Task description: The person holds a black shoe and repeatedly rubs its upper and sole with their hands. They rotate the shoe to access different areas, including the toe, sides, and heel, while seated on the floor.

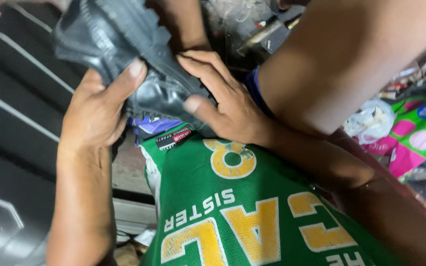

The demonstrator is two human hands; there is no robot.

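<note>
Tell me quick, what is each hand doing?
Left hand: closed on the dark grey rubbery piece, thumb on top.
Right hand: fingers pressed on the same piece, holding it.

Dark grey material (124,54) looks leathery, creased, faintly glossy; green jersey (252,212) is matt cloth with cracked yellow print
</note>
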